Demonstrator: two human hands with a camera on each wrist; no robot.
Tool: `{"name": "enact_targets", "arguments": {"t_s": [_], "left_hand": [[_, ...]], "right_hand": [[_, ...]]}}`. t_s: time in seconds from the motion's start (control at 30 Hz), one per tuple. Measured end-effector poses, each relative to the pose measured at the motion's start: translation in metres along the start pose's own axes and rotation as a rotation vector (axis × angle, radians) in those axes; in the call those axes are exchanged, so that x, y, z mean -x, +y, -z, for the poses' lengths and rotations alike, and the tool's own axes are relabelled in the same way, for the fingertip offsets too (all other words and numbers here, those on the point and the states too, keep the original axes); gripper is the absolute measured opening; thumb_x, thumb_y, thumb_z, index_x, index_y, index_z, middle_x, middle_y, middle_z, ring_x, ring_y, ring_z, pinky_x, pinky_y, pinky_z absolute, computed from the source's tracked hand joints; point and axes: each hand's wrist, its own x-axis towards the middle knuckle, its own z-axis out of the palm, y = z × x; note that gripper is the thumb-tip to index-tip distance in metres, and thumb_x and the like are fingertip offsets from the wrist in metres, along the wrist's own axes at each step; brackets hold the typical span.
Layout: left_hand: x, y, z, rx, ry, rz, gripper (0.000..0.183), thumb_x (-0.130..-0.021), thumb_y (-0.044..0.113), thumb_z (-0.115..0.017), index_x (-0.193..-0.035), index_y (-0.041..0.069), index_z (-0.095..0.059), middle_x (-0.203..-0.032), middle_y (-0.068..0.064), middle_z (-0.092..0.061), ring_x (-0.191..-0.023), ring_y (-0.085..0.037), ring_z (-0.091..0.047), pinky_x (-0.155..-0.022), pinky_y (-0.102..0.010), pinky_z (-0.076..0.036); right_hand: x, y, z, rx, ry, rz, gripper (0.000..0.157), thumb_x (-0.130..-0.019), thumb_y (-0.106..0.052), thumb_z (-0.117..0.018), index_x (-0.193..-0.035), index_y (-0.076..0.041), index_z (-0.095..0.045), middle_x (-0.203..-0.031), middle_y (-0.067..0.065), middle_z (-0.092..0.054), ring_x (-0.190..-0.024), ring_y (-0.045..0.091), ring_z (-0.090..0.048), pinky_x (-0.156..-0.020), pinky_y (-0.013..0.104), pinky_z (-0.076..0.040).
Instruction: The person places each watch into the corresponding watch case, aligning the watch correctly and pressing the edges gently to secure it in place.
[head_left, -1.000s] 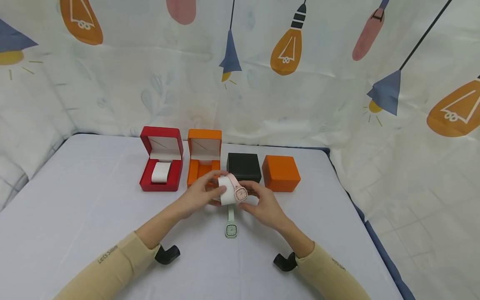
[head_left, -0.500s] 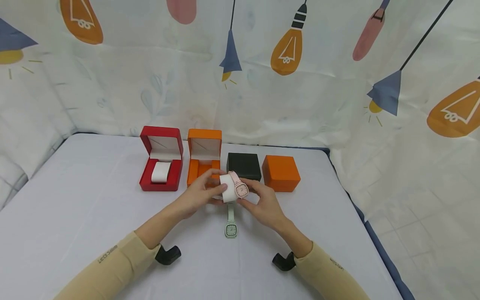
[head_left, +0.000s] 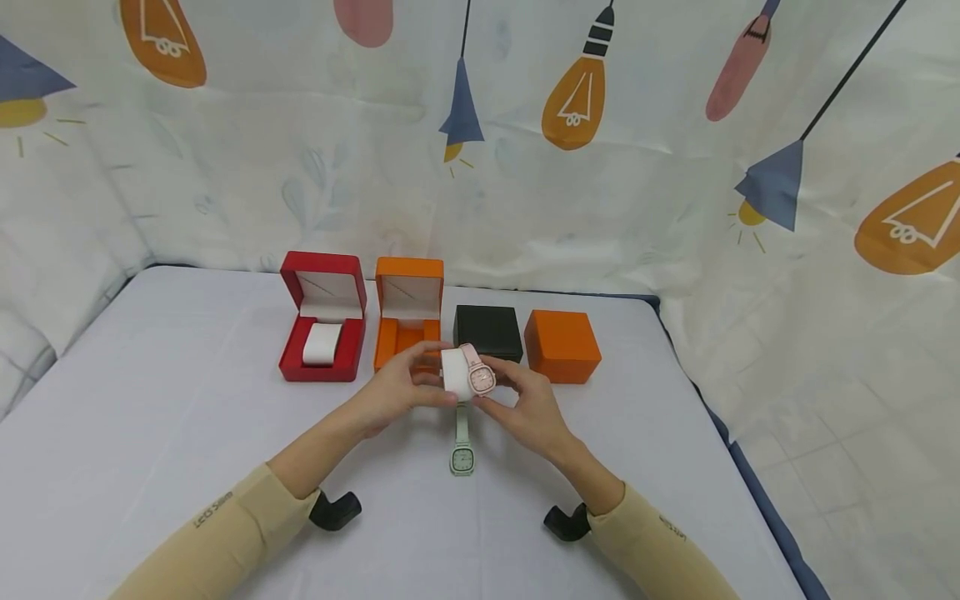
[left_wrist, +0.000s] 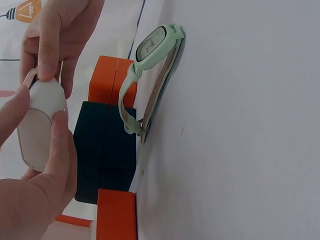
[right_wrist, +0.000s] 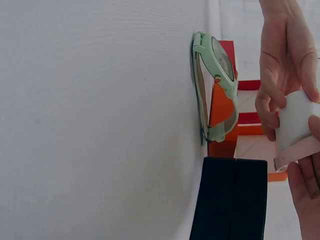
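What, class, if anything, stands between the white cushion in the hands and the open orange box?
Only the left hand, gripping the cushion, overlaps the front of the open orange box in the head view; nothing else visible blocks the way.

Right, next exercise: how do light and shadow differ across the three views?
Head view: bright, with soft shadows on the white tablecloth below the left hand and right hand; left wrist view: dimmer and greyer, a thin shadow along the mint watch; right wrist view: also dim, the dark box almost black with little surface detail.
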Motion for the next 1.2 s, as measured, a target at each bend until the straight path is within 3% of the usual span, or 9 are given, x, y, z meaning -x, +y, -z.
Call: {"name": "enact_targets", "arguments": {"t_s": [0.13,0.4,0.5,0.63,0.8,1.2], "left_hand": [[-0.001,-0.001,0.001,-0.009,0.005,-0.006,0.075,-0.088,0.016,-0.084,-0.151,0.011,-0.044,-0.14,-0.016,-0.051,-0.122,-0.034,-0.056,-0.096,-0.04,-0.055],[-0.001,-0.001,0.004,-0.022,0.007,0.014,0.076,-0.09,0.02,-0.082,-0.154,0.01,-0.043,-0.14,-0.018,-0.051,-0.122,-0.035,-0.056,-0.095,-0.039,-0.056],[-0.001,-0.001,0.005,-0.017,-0.001,0.006,0.075,-0.09,0.018,-0.081,-0.154,0.009,-0.043,-0.139,-0.018,-0.052,-0.121,-0.035,-0.057,-0.095,-0.038,-0.056],[-0.001,-0.001,0.005,-0.021,-0.012,0.0,0.074,-0.09,0.017,-0.081,-0.154,0.009,-0.043,-0.139,-0.018,-0.052,-0.121,-0.035,-0.058,-0.095,-0.038,-0.056],[0.0,0.0,0.006,-0.039,-0.018,0.0,0.076,-0.091,0.018,-0.081,-0.155,0.01,-0.043,-0.139,-0.018,-0.053,-0.117,-0.034,-0.06,-0.094,-0.038,-0.056],[0.002,0.002,0.004,0.028,-0.008,-0.009,0.076,-0.091,0.014,-0.081,-0.156,0.009,-0.041,-0.14,-0.02,-0.05,-0.114,-0.034,-0.061,-0.092,-0.036,-0.057]], "right_hand": [[0.0,0.001,0.0,-0.082,-0.008,0.006,0.057,-0.085,0.002,-0.082,-0.138,-0.001,-0.061,-0.126,0.008,-0.069,-0.104,0.022,-0.066,-0.096,0.04,-0.056],[-0.002,-0.015,0.007,-0.218,-0.016,-0.002,0.043,-0.09,0.013,-0.07,-0.132,0.013,-0.06,-0.122,0.024,-0.066,-0.103,0.03,-0.065,-0.095,0.049,-0.056],[-0.002,-0.016,0.009,-0.262,0.0,-0.049,0.04,-0.088,0.013,-0.072,-0.127,0.011,-0.064,-0.112,0.022,-0.069,-0.098,0.025,-0.065,-0.095,0.047,-0.056],[-0.001,-0.003,0.007,-0.309,0.021,-0.098,0.037,-0.087,0.01,-0.077,-0.123,0.003,-0.069,-0.1,0.014,-0.071,-0.096,0.024,-0.066,-0.095,0.041,-0.056],[0.001,0.006,0.007,-0.321,0.023,-0.087,0.035,-0.087,0.005,-0.078,-0.121,-0.001,-0.07,-0.096,0.009,-0.072,-0.096,0.026,-0.068,-0.094,0.038,-0.057],[-0.001,0.006,0.008,-0.299,0.009,-0.082,0.034,-0.089,0.004,-0.078,-0.121,-0.002,-0.068,-0.097,0.008,-0.071,-0.09,0.023,-0.066,-0.087,0.035,-0.059]]}}
